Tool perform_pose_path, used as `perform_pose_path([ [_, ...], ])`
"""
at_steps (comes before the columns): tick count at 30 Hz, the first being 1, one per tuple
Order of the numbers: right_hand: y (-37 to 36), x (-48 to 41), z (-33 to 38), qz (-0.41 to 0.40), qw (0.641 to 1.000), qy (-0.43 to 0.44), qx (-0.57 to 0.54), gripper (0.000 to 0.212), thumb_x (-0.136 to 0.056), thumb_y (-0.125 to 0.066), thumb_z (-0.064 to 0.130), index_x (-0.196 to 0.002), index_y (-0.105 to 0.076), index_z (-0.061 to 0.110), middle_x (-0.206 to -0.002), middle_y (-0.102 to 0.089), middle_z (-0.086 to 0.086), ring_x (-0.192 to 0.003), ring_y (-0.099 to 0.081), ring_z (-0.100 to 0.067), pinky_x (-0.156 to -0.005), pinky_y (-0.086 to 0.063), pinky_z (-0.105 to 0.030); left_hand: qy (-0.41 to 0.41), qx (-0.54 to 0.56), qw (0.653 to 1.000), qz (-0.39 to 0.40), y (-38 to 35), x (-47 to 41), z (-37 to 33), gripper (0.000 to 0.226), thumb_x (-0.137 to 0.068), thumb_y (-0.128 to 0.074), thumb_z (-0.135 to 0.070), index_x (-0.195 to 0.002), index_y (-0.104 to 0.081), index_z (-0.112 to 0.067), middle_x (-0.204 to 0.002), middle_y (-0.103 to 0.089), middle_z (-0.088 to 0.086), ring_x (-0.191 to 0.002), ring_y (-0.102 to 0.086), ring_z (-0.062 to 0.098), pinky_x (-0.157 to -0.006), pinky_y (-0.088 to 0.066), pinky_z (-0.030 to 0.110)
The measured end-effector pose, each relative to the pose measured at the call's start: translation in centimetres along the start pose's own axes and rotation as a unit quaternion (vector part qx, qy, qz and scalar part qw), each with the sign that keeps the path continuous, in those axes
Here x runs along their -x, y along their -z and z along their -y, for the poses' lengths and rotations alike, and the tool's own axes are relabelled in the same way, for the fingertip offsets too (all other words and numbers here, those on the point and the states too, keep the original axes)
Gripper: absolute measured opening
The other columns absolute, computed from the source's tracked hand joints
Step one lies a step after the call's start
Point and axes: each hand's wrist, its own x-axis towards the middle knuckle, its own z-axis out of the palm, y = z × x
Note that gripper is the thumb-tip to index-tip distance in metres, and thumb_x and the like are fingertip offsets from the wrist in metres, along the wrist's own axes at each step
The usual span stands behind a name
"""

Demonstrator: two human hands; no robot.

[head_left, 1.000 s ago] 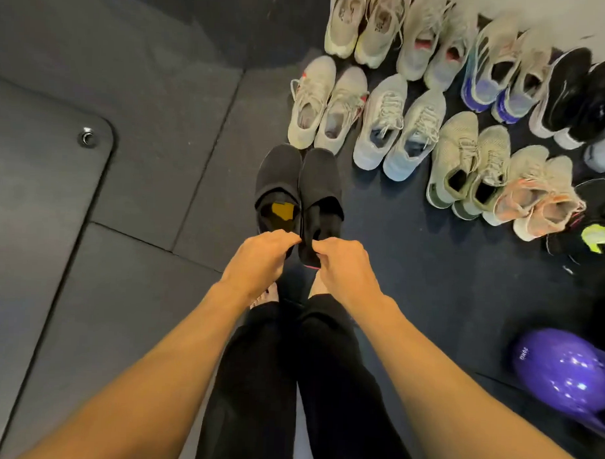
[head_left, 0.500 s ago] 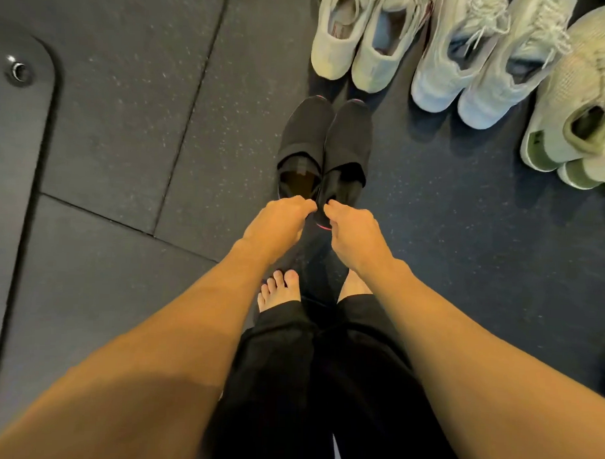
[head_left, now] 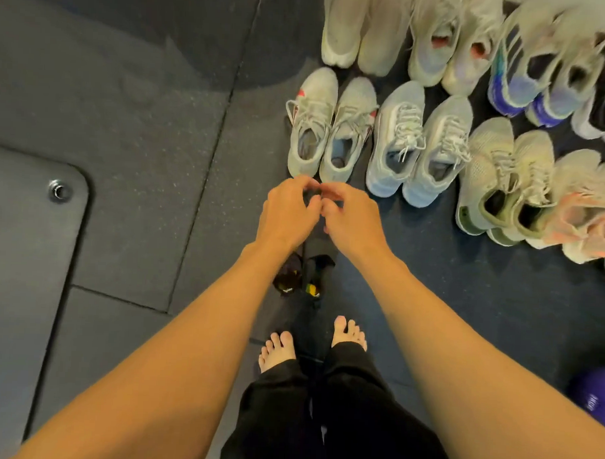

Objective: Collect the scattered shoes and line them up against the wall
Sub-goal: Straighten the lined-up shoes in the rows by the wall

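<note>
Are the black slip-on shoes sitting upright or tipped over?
Upright: both black slip-on shoes rest side by side on the dark floor with openings facing up, yellow insole marks showing. Toe ends are out of sight.

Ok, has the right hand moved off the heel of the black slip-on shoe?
Yes. The right hand went forward, away from the heel of the black slip-on shoe, to just short of the white mesh trainers with red tabs.

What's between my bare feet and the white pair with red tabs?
Black shoes, partly hidden under your left hand and right hand; head view.
</note>
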Motion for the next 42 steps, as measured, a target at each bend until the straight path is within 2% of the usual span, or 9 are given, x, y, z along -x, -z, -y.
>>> perform_pose_path([
  [10, 13.1, -9.0, 10.4, -0.086, 0.983, 0.058, -0.151, 0.034, -0.089, -0.051, 0.012, -0.122, -0.061, 0.016, -0.118, -0.065, -0.003, -0.108, -0.062, -0.019, -0.089, -0.053, -0.046, -0.041, 0.112, 0.987, -0.107, 5.3, -9.5, -15.9, 0.026, -0.091, -0.057, -0.021, -0.116, -0.062, -0.018, -0.112, -0.064, -0.004, -0.100, -0.057, 0.006, -0.068, -0.038, -0.002],
  [15, 18.2, -13.8, 9.5, -0.060, 0.989, 0.065, -0.117, 0.030, -0.092, -0.051, 0.019, -0.120, -0.060, 0.021, -0.116, -0.064, 0.004, -0.105, -0.062, -0.016, -0.087, -0.054, -0.045, -0.009, 0.157, 0.978, -0.139, 3.1, -14.9, -20.4, 0.026, -0.091, -0.057, -0.017, -0.117, -0.061, -0.017, -0.111, -0.063, -0.001, -0.101, -0.061, 0.014, -0.083, -0.054, 0.032],
  [19, 19.8, -18.0, 7.3, -0.055, 0.993, 0.080, -0.064, 0.031, -0.092, -0.052, 0.018, -0.121, -0.059, 0.022, -0.115, -0.060, 0.012, -0.109, -0.059, -0.015, -0.089, -0.053, -0.044, 0.019, 0.143, 0.971, -0.188, 0.6, -19.7, -21.0, 0.027, -0.092, -0.054, -0.015, -0.118, -0.060, -0.016, -0.116, -0.062, 0.001, -0.103, -0.056, 0.011, -0.077, -0.039, 0.018],
  [25, 17.4, -26.4, 3.2, -0.033, 0.995, 0.079, 0.053, 0.041, -0.094, -0.049, 0.016, -0.135, -0.050, 0.017, -0.137, -0.054, -0.001, -0.127, -0.048, -0.019, -0.104, -0.040, -0.037, 0.100, 0.070, 0.973, -0.197, -3.9, -27.6, -16.3, 0.035, -0.092, -0.050, -0.010, -0.125, -0.053, -0.018, -0.130, -0.050, 0.009, -0.098, -0.053, 0.020, -0.073, -0.037, 0.028],
  [27, 16.1, -29.9, 2.3, -0.031, 0.991, 0.076, 0.104, 0.032, -0.091, -0.047, 0.011, -0.121, -0.058, 0.017, -0.123, -0.059, -0.005, -0.114, -0.054, -0.026, -0.093, -0.045, -0.039, 0.120, 0.017, 0.972, -0.202, -5.4, -30.2, -14.2, 0.036, -0.092, -0.050, -0.009, -0.127, -0.051, -0.019, -0.132, -0.045, 0.008, -0.088, -0.050, 0.020, -0.070, -0.033, 0.029],
  [30, 14.8, -35.1, 1.6, -0.063, 0.979, 0.090, 0.171, 0.006, -0.085, -0.047, 0.012, -0.082, -0.046, 0.017, -0.086, -0.053, -0.007, -0.081, -0.051, -0.030, -0.067, -0.040, -0.038, 0.075, -0.017, 0.975, -0.210, -6.9, -34.3, -12.8, 0.040, -0.091, -0.053, -0.011, -0.130, -0.050, -0.019, -0.134, -0.044, 0.006, -0.106, -0.056, 0.029, -0.075, -0.034, 0.033],
  [34, 13.3, -39.9, -0.2, -0.018, 0.962, 0.052, 0.268, 0.033, -0.090, -0.051, 0.026, -0.119, -0.052, 0.010, -0.117, -0.058, -0.015, -0.104, -0.057, -0.036, -0.084, -0.050, -0.044, 0.041, -0.103, 0.978, -0.177, -6.8, -38.8, -11.6, 0.036, -0.091, -0.054, -0.030, -0.127, -0.052, -0.022, -0.125, -0.055, 0.009, -0.107, -0.057, 0.035, -0.078, -0.043, 0.041],
  [39, 11.8, -42.2, -1.3, 0.044, 0.943, -0.002, 0.330, 0.037, -0.086, -0.060, 0.023, -0.121, -0.055, 0.010, -0.119, -0.059, -0.015, -0.105, -0.060, -0.034, -0.082, -0.052, -0.039, 0.114, -0.179, 0.977, -0.027, -5.0, -41.7, -9.5, 0.035, -0.084, -0.058, -0.025, -0.119, -0.057, -0.019, -0.115, -0.060, 0.013, -0.096, -0.064, 0.035, -0.085, -0.055, 0.044],
  [42, 11.4, -42.1, -1.1, 0.024, 0.934, 0.059, 0.351, 0.038, -0.089, -0.059, 0.022, -0.123, -0.052, 0.007, -0.120, -0.058, -0.017, -0.107, -0.058, -0.035, -0.074, -0.045, -0.036, 0.090, -0.212, 0.972, -0.038, -5.3, -42.4, -9.3, 0.035, -0.087, -0.059, -0.026, -0.121, -0.056, -0.019, -0.117, -0.058, 0.013, -0.100, -0.060, 0.034, -0.082, -0.052, 0.040],
])
